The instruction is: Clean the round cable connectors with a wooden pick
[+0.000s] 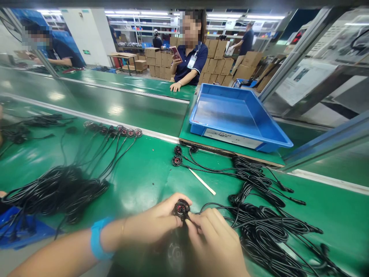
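Note:
A round black disc with red parts in its middle [181, 208] is gripped between the thumb and fingers of my left hand [157, 221]. My right hand [216, 238] pinches the lower right edge of that disc, and its fingertips hide what lies between them there. Just behind my right hand, a black cable [209, 204] runs to the right. Coiled black cables [265, 231] lie in a heap on the green table to the right. Farther back are several similar discs [177, 160] on their cables, beside a thin pale stick [202, 182].
A blue tray [230, 111] stands on a raised board at the back right. More coiled cables [66, 184] lie at left, their discs [123, 132] in a row. A blue bin [37, 236] is at lower left. Across the bench stands a person holding a phone [175, 54].

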{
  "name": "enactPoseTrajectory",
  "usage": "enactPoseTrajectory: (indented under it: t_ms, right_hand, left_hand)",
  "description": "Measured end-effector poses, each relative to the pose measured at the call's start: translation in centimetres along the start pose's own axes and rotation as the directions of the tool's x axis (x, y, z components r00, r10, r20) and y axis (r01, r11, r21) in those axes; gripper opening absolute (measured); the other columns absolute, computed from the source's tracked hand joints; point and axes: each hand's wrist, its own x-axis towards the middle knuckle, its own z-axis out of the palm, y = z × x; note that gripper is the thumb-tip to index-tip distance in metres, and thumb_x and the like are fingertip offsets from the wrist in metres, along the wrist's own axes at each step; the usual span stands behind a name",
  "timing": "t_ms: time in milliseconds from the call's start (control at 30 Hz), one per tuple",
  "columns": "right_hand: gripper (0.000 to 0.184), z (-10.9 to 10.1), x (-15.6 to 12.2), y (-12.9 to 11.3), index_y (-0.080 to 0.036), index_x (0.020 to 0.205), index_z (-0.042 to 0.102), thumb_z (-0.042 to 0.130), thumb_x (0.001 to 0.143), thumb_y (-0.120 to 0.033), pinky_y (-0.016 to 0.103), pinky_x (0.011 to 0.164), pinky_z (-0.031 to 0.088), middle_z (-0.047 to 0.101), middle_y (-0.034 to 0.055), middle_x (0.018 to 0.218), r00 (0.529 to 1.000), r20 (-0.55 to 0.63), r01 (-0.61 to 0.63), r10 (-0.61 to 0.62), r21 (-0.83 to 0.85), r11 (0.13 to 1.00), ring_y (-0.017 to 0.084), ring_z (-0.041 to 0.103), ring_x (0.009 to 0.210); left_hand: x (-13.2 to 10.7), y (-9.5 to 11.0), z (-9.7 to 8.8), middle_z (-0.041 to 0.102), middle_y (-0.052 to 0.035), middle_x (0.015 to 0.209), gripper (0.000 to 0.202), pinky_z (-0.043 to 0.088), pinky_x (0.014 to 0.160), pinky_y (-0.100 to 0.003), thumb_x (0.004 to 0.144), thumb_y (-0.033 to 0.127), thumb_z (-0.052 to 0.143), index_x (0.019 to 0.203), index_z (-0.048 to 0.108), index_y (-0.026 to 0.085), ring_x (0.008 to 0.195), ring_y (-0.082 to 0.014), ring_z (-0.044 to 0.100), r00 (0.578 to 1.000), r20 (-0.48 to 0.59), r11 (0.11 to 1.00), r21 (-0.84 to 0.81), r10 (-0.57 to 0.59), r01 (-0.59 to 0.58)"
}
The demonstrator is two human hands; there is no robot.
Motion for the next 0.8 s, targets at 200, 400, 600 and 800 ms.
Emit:
enactPoseTrajectory:
  t_ms: [200,400,600,800]
  right_hand:
    - [0.006,-0.6,0.3,-0.1,-0.020,0.092,0.064,0.058,0.092,-0.021,0.025,0.055,0.038,0.054,-0.0014,0.069,0.998,0.032,-0.052,0.050,0.056,0.997,0.010,0.051,0.059]
    - [0.013,-1.8,1.0,0.0,-0.021,0.090,0.067,0.054,0.092,-0.022,0.025,0.050,0.037,0.059,0.0011,0.071,0.999,0.022,-0.032,0.031,0.045,0.998,0.011,0.053,0.057]
    - [0.017,-2.3,1.2,0.2,-0.022,0.103,0.067,0.053,0.095,-0.023,0.020,0.050,0.043,0.056,-0.0006,0.071,0.982,0.101,-0.176,0.158,0.214,0.961,0.009,0.054,0.055]
    - [0.020,-2.3,1.5,0.3,-0.022,0.102,0.068,0.049,0.097,-0.026,0.019,0.052,0.047,0.057,-0.0004,0.071,0.955,0.214,-0.269,0.206,0.332,0.904,0.011,0.057,0.059]
  left_hand:
    - [-0.2,0.1,0.4,0.050,-0.0106,0.133,0.041,0.034,0.108,-0.042,0.094,0.017,0.040,0.134,0.040,0.022,0.123,-0.0248,0.045,0.990,-0.115,0.935,0.352,0.083,-0.038]
    - [-0.1,-0.4,0.1,0.058,-0.0074,0.123,0.046,0.041,0.102,-0.042,0.093,0.020,0.046,0.138,0.041,0.028,0.114,-0.0247,0.053,0.985,-0.129,0.964,0.254,0.116,-0.080]
    - [0.4,-0.7,0.0,0.061,-0.0039,0.101,0.033,0.048,0.080,-0.031,0.089,0.018,0.053,0.121,0.051,0.022,0.091,-0.0185,0.059,0.991,-0.095,0.992,-0.078,0.093,-0.101]
    - [0.6,-0.3,0.4,0.062,-0.0043,0.102,0.028,0.045,0.087,-0.032,0.088,0.012,0.049,0.114,0.055,0.020,0.097,-0.0193,0.058,0.971,-0.204,0.987,-0.073,0.127,-0.145]
